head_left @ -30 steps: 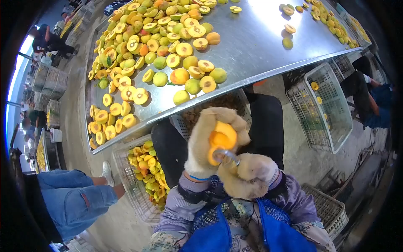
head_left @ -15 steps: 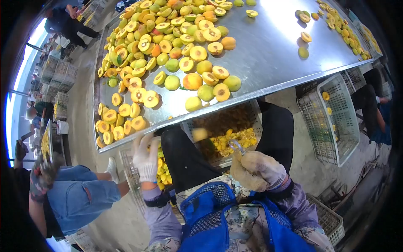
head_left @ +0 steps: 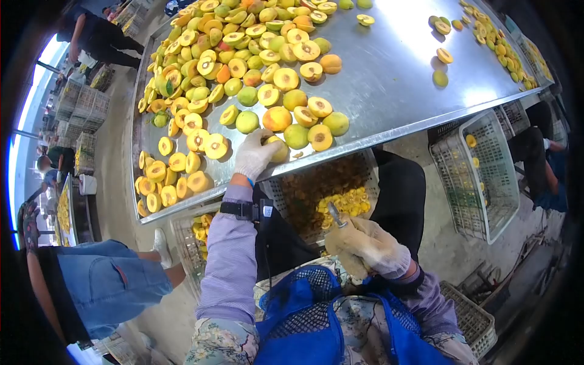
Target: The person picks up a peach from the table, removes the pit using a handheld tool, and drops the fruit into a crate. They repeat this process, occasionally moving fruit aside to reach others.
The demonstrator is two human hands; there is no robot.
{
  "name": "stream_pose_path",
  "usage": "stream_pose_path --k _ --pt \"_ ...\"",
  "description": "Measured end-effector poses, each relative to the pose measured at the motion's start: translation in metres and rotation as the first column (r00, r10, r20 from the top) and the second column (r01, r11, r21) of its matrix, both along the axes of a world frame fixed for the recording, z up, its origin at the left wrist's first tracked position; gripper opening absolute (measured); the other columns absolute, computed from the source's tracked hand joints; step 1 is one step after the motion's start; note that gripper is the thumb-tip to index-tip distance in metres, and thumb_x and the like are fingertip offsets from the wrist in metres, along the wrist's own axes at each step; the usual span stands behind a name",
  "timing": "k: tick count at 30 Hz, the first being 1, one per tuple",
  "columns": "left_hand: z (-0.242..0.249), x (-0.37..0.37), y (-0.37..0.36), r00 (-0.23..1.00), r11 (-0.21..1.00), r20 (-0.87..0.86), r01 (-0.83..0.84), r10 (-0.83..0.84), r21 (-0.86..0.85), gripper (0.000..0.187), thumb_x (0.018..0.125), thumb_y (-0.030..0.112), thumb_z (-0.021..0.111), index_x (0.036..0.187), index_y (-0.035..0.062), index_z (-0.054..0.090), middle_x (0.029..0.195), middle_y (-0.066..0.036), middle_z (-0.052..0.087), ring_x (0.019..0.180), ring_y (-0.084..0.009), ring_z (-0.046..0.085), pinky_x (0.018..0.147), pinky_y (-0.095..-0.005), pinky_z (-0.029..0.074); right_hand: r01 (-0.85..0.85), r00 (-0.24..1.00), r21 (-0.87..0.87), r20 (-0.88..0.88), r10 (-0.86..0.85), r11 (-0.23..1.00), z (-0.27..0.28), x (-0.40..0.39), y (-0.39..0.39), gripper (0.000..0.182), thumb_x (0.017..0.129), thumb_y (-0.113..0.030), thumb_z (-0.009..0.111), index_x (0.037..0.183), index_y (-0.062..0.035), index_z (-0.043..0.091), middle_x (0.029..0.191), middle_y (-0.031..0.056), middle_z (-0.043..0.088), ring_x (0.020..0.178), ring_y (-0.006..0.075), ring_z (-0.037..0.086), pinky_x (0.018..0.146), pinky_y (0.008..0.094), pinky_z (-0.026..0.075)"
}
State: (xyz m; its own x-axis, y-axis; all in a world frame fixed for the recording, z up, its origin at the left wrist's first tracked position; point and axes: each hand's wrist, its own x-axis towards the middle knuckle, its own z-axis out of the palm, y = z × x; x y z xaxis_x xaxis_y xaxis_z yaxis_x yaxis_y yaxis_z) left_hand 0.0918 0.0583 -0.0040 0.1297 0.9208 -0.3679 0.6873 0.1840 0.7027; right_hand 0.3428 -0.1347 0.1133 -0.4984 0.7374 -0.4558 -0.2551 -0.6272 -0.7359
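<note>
Stainless steel, that whole counter (head_left: 389,79), and it is heaped with yellow-green fruit, whole ones and cut halves with the stone hollow showing, thickest toward ten o'clock. At the far left another person in blue denim shorts (head_left: 103,292) sits at roughly eight o'clock of the view.

Moving right, the left hand (head_left: 254,155), in a white knit glove, is stretched out over the near rim of the counter, and its grip is cupped around a pale yellow fruit (head_left: 278,148) at the edge of the heap; the fingers wrap over it, though whether it is lifted clear I cannot tell. A good pick here, I would judge, means taking the one loose fruit at the rim without nudging its neighbours (the halves just beside it at one o'clock sit close enough to roll).

Below the rim lies a plastic crate (head_left: 316,194) with brown stones and yellow pieces in it. Further right, the right hand (head_left: 365,243), gloved too, is closed tight around a small metal pitting tool (head_left: 336,214) whose tip points up toward eleven o'clock; keeping that tip turned away from the reaching arm seems wise. At three o'clock another white crate (head_left: 480,170) stands nearly bare.

No brand, label or writing can be read anywhere.
</note>
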Motion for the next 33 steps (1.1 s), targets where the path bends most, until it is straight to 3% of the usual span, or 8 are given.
stream_pose_path --k 7,10,11,13,19,23,28,33 --pt "0.018 0.017 -0.005 0.864 0.969 -0.484 0.219 -0.139 0.114 0.072 0.065 0.051 0.075 0.125 0.012 0.059 0.128 -0.019 0.052 0.114 -0.035 0.054 0.096 -0.0398 0.046 -0.04 0.999 -0.036 -0.036 0.039 0.999 0.0 -0.004 0.003 0.023 0.096 -0.03 0.053 0.092 -0.0074 0.054 0.057 -0.0024 0.05 0.047 0.0073 0.048 0.044 0.0218 0.036" --pt "0.015 0.002 -0.01 0.934 0.996 0.345 -0.09 0.094 -0.028 0.063 0.083 0.043 0.067 0.13 0.0038 0.052 0.124 -0.017 0.058 0.107 -0.0277 0.061 0.083 -0.04 0.055 -0.047 0.997 0.001 0.06 0.046 0.999 0.001 -0.002 0.001 0.021 0.096 -0.028 0.054 0.093 -0.0074 0.054 0.058 -0.0024 0.048 0.048 0.007 0.048 0.045 0.022 0.036" --pt "0.009 0.001 -0.017 0.934 0.996 0.345 -0.085 0.089 -0.027 0.063 0.083 0.043 0.067 0.13 0.0038 0.052 0.124 -0.017 0.058 0.107 -0.0277 0.061 0.083 -0.04 0.055 0.011 0.996 0.063 0.084 -0.016 0.998 -0.008 -0.004 -0.001 0.02 0.096 -0.027 0.054 0.093 -0.0069 0.053 0.059 -0.0023 0.049 0.048 0.0069 0.048 0.045 0.0221 0.036" --pt "0.029 0.018 -0.045 0.395 0.971 0.888 -0.057 0.234 -0.231 0.054 0.095 0.039 0.051 0.134 0.0014 0.047 0.125 -0.017 0.058 0.106 -0.026 0.062 0.078 -0.0393 0.057 0.061 0.992 0.111 0.103 -0.072 0.992 -0.011 -0.007 -0.003 0.02 0.096 -0.026 0.055 0.094 -0.0064 0.053 0.06 -0.0021 0.049 0.049 0.0068 0.047 0.045 0.0222 0.036" --pt "0.065 0.055 -0.098 0.013 0.941 0.952 0.144 0.307 -0.305 0.074 0.098 0.059 0.03 0.134 -0.0044 0.044 0.119 -0.025 0.059 0.095 -0.0352 0.064 0.069 -0.0415 0.056 0.002 0.952 0.196 0.3 -0.062 0.981 0.004 -0.018 0.008 0.024 0.096 -0.029 0.055 0.089 -0.0062 0.053 0.059 -0.0005 0.052 0.05 0.0079 0.052 0.047 0.0247 0.04" --pt "0.089 0.07 -0.122 0.288 0.959 0.916 -0.023 0.278 -0.284 0.073 0.098 0.058 0.034 0.13 -0.0063 0.047 0.113 -0.024 0.061 0.092 -0.0342 0.064 0.077 -0.0407 0.056 -0.07 0.894 0.262 0.444 -0.056 0.963 0.003 -0.018 0.01 0.027 0.095 -0.033 0.056 0.089 -0.0059 0.054 0.061 0.0054 0.057 0.05 0.0122 0.058 0.049 0.0279 0.044" --pt "0.102 0.083 -0.143 0.302 0.953 0.905 -0.119 0.301 -0.277 0.068 0.098 0.053 0.038 0.128 -0.007 0.049 0.111 -0.024 0.062 0.091 -0.0315 0.064 0.082 -0.0403 0.054 -0.204 0.734 0.362 0.672 -0.103 0.91 0.019 -0.018 0.008 0.029 0.093 -0.034 0.056 0.097 -0.0055 0.056 0.074 0.0142 0.063 0.068 0.0286 0.065 0.063 0.0366 0.05" --pt "0.105 0.09 -0.151 0.357 0.961 0.899 -0.198 0.252 -0.191 0.062 0.098 0.048 0.041 0.124 -0.0071 0.052 0.109 -0.022 0.063 0.087 -0.0288 0.064 0.08 -0.0373 0.054 -0.178 0.811 0.518 0.559 -0.174 0.837 0.008 -0.021 -0.004 0.023 0.094 -0.029 0.055 0.099 -0.0069 0.056 0.074 0.0133 0.061 0.07 0.0298 0.063 0.064 0.037 0.049"
